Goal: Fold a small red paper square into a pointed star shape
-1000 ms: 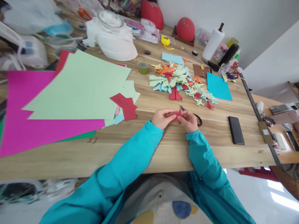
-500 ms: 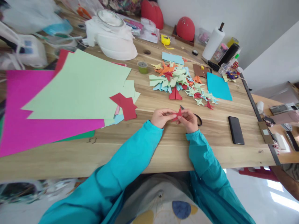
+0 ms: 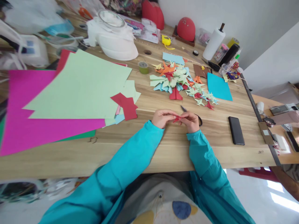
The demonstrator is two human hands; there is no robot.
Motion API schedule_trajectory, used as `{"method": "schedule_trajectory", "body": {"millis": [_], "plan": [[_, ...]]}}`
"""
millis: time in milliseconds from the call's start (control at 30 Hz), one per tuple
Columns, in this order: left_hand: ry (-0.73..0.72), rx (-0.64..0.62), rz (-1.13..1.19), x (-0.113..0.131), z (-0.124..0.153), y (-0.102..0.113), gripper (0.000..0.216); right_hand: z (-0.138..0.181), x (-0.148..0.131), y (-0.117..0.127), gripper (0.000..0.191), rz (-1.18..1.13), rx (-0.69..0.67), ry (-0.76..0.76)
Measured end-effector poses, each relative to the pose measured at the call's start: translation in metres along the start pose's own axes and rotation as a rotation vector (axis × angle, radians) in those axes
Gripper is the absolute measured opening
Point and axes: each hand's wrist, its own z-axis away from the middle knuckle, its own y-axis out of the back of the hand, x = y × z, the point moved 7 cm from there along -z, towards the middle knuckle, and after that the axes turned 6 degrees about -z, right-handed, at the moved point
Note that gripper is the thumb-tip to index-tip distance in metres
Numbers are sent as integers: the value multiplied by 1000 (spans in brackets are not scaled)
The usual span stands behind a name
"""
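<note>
Between my fingertips is a small folded red paper [image 3: 177,118], mostly covered by the fingers. My left hand [image 3: 163,118] pinches it from the left, and my right hand [image 3: 189,120] pinches it from the right. Both hands are just above the wooden table. Partly under my right hand lie scissors [image 3: 183,108], one blade and a black handle loop showing. Beyond the hands spreads a pile of folded paper figures [image 3: 171,77] in green, orange, blue and red. A red folded paper plane [image 3: 176,94] lies at its near edge.
Large green sheets [image 3: 79,90] overlap a magenta sheet [image 3: 67,129] on the left, with red scraps [image 3: 127,107] beside them. A phone [image 3: 236,130] and a blue square sheet [image 3: 219,87] lie to the right. A tape roll [image 3: 143,67] and a white cap [image 3: 116,43] stand further back.
The red paper's upright point, which stood above my fingers, no longer shows. My fingers have closed in on the paper, and more of the scissors' blade is visible.
</note>
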Motion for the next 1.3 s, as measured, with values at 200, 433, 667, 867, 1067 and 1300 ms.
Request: {"method": "schedule_trajectory", "body": {"millis": [200, 433, 667, 867, 1067, 1300], "plan": [[22, 7, 45, 4, 3, -3, 26, 2, -14, 0, 9, 29, 51, 103], [-37, 50, -128, 16, 6, -5, 28, 2, -14, -3, 6, 143, -17, 192], [-129, 8, -273, 22, 6, -5, 31, 0, -9, 1, 13, 164, 49, 106], [-168, 17, -405, 27, 8, -2, 30, -1, -11, 1, 15, 120, 32, 72], [-154, 22, -389, 24, 6, 1, 34, 0, -14, 0, 12, 168, -20, 110], [-146, 36, -374, 23, 6, 2, 38, 3, -19, -3, 14, 179, -69, 126]]}}
